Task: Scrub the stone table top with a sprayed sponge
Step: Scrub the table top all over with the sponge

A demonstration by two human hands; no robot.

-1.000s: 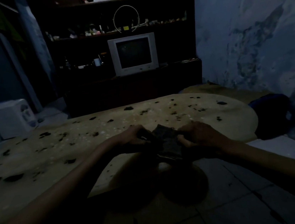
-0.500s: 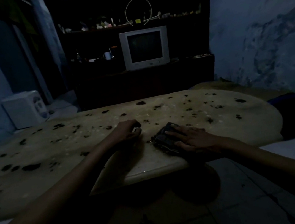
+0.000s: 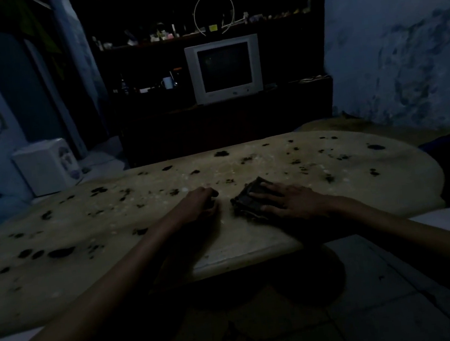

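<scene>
I see a pale, dark-speckled stone bench (image 3: 112, 229) in a dim blue-walled room. My right hand (image 3: 292, 200) presses flat, fingers spread, on the dark ragged sponge (image 3: 246, 200) near the bench's front edge; my left hand (image 3: 198, 206) rests loosely curled and empty beside it.

Pale stone table (image 3: 113, 240) across mid-frame, matt, speckled with dark blotches, its near edge smooth and rounded. The sponge (image 3: 245, 199) at centre looks dark and rough-textured. Grey plastic television (image 3: 224, 69) above, screen glossy.

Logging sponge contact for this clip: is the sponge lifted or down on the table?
Down. The sponge lies flat on the stone table top, with the right hand spread over it.
</scene>
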